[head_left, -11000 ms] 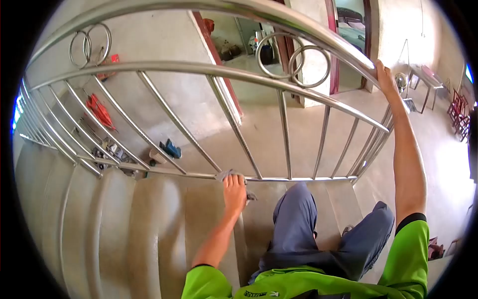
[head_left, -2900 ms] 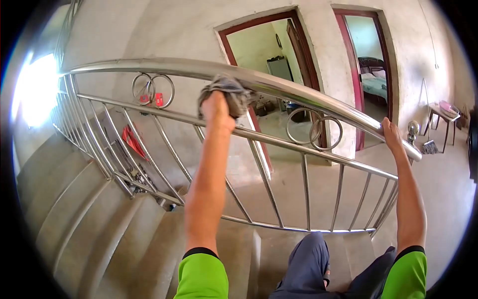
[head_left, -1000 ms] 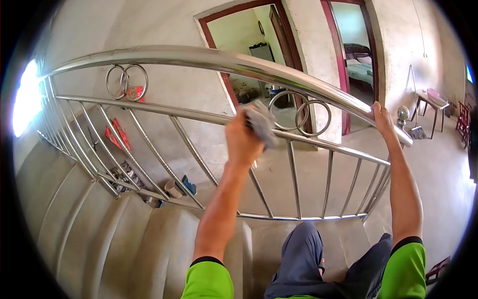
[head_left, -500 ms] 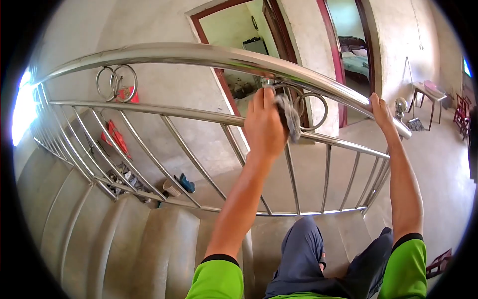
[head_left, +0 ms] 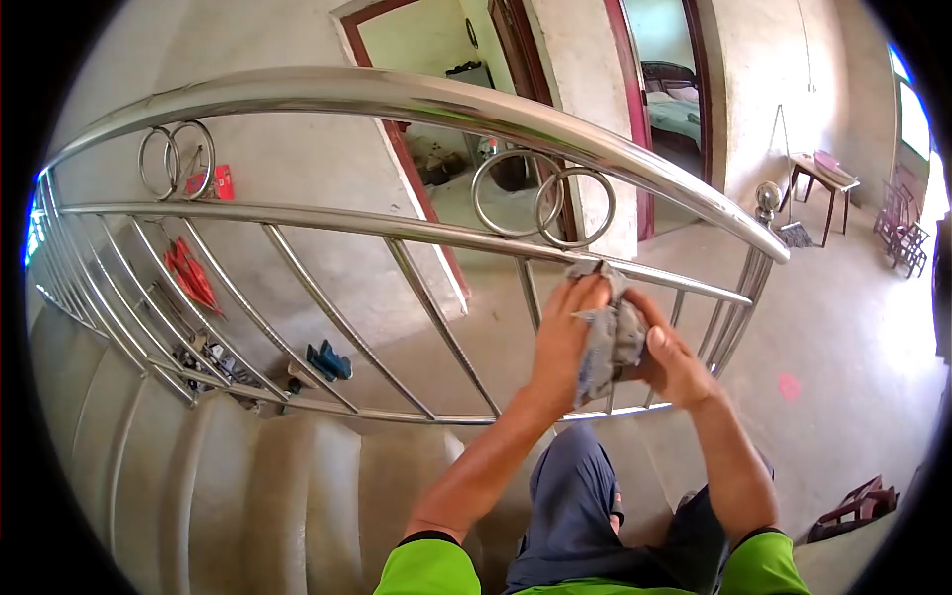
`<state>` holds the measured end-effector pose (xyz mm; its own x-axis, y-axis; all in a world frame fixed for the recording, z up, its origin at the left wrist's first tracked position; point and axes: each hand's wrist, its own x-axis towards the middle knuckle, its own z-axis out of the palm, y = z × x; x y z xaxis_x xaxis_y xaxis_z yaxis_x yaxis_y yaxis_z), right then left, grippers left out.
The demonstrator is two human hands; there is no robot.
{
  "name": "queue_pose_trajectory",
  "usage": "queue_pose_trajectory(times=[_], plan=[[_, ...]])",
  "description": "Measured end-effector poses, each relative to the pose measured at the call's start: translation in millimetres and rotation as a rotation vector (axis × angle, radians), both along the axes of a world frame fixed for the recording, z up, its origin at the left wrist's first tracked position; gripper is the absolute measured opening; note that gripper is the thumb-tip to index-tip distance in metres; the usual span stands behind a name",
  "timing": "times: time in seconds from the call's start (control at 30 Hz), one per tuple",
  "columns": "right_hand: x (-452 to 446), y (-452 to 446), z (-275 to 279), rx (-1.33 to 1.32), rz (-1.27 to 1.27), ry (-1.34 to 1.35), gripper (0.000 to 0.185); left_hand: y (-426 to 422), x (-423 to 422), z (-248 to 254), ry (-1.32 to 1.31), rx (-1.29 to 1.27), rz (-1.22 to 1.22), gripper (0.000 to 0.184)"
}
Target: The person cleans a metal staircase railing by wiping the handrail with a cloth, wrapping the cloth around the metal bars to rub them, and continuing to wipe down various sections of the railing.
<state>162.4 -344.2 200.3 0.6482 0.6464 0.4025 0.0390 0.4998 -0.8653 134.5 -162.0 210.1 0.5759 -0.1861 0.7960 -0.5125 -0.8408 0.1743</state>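
Observation:
Between my two hands is a crumpled grey cloth, held in front of the lower rail. My left hand grips its left side with bent fingers. On the cloth's right side, my right hand closes around it, some of its fingers hidden behind the cloth. Just beyond stands the shiny metal stair railing, with a thick curved handrail, a thinner rail below and slanted balusters. Pairs of metal rings sit between the two rails. Neither hand is on the handrail.
Stone stairs descend at the left and below me. Past the railing are a wall with a red bag, blue boots, doorways and a small table. Wooden chairs stand at the far right.
My left hand has come down from the rings with the cloth. My right hand has left the handrail and now holds the cloth too. The view has shifted slightly right.

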Motion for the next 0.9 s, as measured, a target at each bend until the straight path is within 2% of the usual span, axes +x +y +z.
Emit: queue_pose_trajectory(times=[0.07, 0.2, 0.33, 0.4, 0.43, 0.5, 0.53, 0.57, 0.63, 0.67, 0.7, 0.77, 0.83, 0.9], plan=[[-6, 13, -13, 0.066, -0.043, 0.292, 0.056, -10, -5, 3, 0.103, 0.028, -0.099, 0.063], [-2, 10, -4, -0.13, 0.03, 0.196, 0.062, 0, -20, 5, 0.267, -0.072, -0.205, 0.07], [7, 20, -16, -0.212, 0.097, 0.095, 0.061, 9, -30, 0, 0.372, -0.192, -0.267, 0.069], [7, 25, -26, -0.131, 0.22, 0.291, 0.064, 10, -32, -1, 0.28, -0.002, -0.09, 0.066], [4, 28, -31, -0.138, 0.22, 0.292, 0.064, 12, -32, -5, 0.28, -0.01, -0.09, 0.066], [0, 33, -42, -0.089, 0.299, 0.499, 0.068, 16, -29, -17, 0.372, -0.388, -0.208, 0.061], [1, 37, -50, -0.054, 0.337, 0.471, 0.071, 16, -26, -22, 0.285, -0.52, -0.278, 0.048], [1, 36, -54, -0.061, 0.332, 0.481, 0.071, 19, -21, -25, 0.293, -0.53, -0.281, 0.048], [-4, 35, -53, -0.193, 0.118, 0.331, 0.07, 28, -14, -26, 0.621, -1.365, -0.657, 0.043], [-8, 27, -41, -0.295, 0.071, 0.181, 0.069, 29, -15, -27, 0.562, -1.383, -0.702, 0.044], [-7, 23, -35, -0.301, 0.073, 0.189, 0.069, 29, -14, -24, 0.566, -1.392, -0.697, 0.044], [-3, 17, -29, -0.42, -0.043, -0.105, 0.07, 30, -11, -15, 0.626, -1.489, -0.493, 0.043], [-3, 18, -31, -0.377, -0.09, -0.1, 0.075, 28, -5, -24, 0.631, -1.448, -0.467, 0.045], [-6, 30, -34, -0.285, -0.238, -0.453, 0.079, 21, -8, -35, 0.645, -0.676, -0.115, 0.047]])
